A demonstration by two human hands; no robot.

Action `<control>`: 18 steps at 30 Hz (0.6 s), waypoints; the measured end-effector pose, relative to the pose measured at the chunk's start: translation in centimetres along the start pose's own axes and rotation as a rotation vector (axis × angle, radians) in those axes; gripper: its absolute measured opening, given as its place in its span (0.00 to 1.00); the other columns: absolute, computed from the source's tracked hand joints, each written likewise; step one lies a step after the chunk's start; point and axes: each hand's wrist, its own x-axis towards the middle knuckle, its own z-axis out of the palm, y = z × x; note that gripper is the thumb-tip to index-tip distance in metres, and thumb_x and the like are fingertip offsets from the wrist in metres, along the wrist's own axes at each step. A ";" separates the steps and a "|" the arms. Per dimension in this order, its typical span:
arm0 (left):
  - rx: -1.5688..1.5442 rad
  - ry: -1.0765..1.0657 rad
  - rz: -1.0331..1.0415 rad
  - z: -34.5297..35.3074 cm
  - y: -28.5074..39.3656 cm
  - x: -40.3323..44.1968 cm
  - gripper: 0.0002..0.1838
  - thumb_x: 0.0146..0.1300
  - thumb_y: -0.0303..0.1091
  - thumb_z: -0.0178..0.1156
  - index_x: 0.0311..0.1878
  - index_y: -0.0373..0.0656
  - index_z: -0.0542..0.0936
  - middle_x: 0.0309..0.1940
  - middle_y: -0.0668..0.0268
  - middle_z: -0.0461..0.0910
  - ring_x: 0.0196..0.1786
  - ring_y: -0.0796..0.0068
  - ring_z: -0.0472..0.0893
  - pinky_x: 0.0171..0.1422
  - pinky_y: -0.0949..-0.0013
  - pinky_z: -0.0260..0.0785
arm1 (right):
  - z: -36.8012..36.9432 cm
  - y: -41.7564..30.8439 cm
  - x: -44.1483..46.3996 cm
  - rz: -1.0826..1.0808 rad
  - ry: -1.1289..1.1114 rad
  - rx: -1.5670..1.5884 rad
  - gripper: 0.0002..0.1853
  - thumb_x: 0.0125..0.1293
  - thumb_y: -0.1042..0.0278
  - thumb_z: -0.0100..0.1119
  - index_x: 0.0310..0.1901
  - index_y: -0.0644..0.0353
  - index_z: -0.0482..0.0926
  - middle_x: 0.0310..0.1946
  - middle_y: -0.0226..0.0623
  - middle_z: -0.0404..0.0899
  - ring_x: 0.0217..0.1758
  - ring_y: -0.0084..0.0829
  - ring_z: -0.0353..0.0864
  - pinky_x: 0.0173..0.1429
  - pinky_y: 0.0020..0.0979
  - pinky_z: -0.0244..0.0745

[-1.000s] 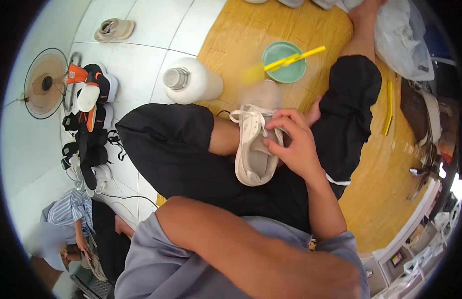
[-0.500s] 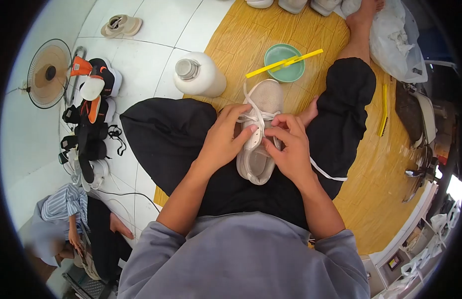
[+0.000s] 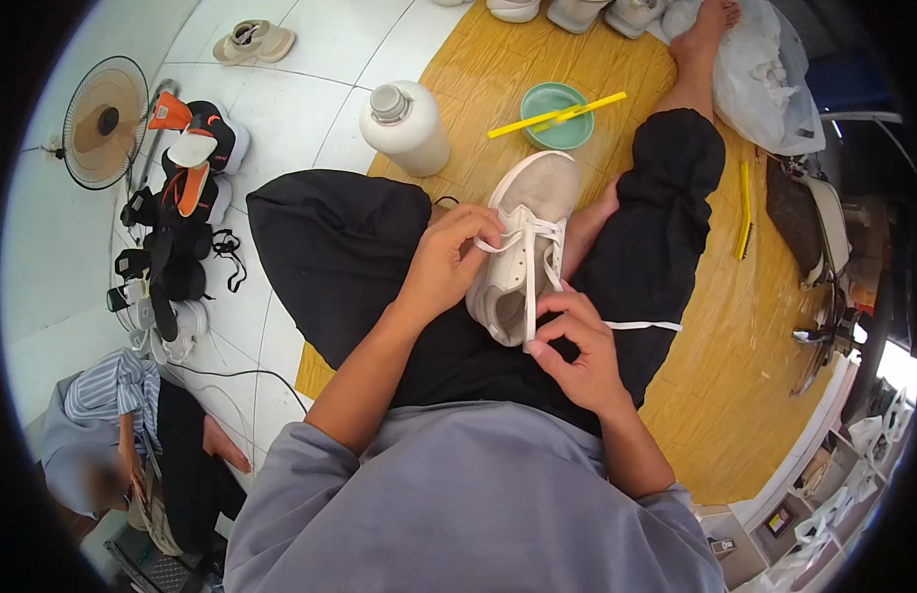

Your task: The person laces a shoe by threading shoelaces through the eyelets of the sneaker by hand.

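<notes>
A beige sneaker [image 3: 547, 188] rests on my lap, toe pointing away and leaning a little to the right. Its white shoelace [image 3: 529, 267] is partly threaded, with a length running down over the tongue and opening. At the shoe's left side, my left hand [image 3: 446, 259] pinches a loop of the lace by the eyelets. My right hand [image 3: 582, 351] holds the lower stretch of lace between thumb and forefinger, close to the heel. Another lace strand lies near the right hand's fingers.
Beyond the shoe are a white bottle [image 3: 409, 133] and a green bowl [image 3: 557, 133] with yellow brushes [image 3: 518, 127] across it. Another yellow brush [image 3: 744, 208] lies right. Several shoes [image 3: 191, 188] and a fan [image 3: 104, 124] stand left, near a seated person [image 3: 112, 425].
My right hand has drawn back towards me, pulling the lace straight along the shoe. The sneaker has turned and tilted, its toe shifting right. My left hand has moved slightly left of the eyelets.
</notes>
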 end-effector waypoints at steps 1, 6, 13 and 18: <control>0.013 -0.024 0.006 -0.2 0.1 0.1 0.08 0.63 0.13 0.61 0.40 0.36 0.81 0.48 0.58 0.85 0.57 0.59 0.85 0.60 0.66 0.76 | 0.1 0.2 -0.4 -0.001 -0.031 -0.016 0.08 0.65 0.71 0.75 0.34 0.60 0.83 0.45 0.36 0.84 0.52 0.40 0.84 0.78 0.49 0.68; 0.022 -0.068 0.001 -0.6 0.0 0.1 0.10 0.63 0.09 0.57 0.35 0.36 0.82 0.52 0.59 0.86 0.63 0.56 0.84 0.66 0.63 0.75 | -0.2 0.6 -0.9 0.039 0.003 -0.124 0.10 0.66 0.70 0.75 0.31 0.61 0.82 0.41 0.36 0.84 0.49 0.39 0.84 0.76 0.50 0.70; 0.074 -0.024 0.140 -0.2 0.9 0.3 0.09 0.63 0.10 0.61 0.31 0.35 0.83 0.51 0.58 0.86 0.52 0.63 0.87 0.54 0.67 0.80 | -0.5 0.6 4.1 -0.061 0.289 -0.319 0.09 0.60 0.72 0.76 0.40 0.61 0.85 0.46 0.40 0.82 0.54 0.45 0.81 0.63 0.43 0.78; -0.006 0.063 0.139 -0.2 0.8 0.4 0.10 0.64 0.11 0.61 0.31 0.35 0.84 0.52 0.57 0.85 0.49 0.68 0.87 0.50 0.70 0.80 | 0.9 2.9 5.6 0.060 0.166 -0.368 0.14 0.58 0.73 0.73 0.46 0.61 0.88 0.52 0.40 0.77 0.58 0.45 0.79 0.63 0.42 0.77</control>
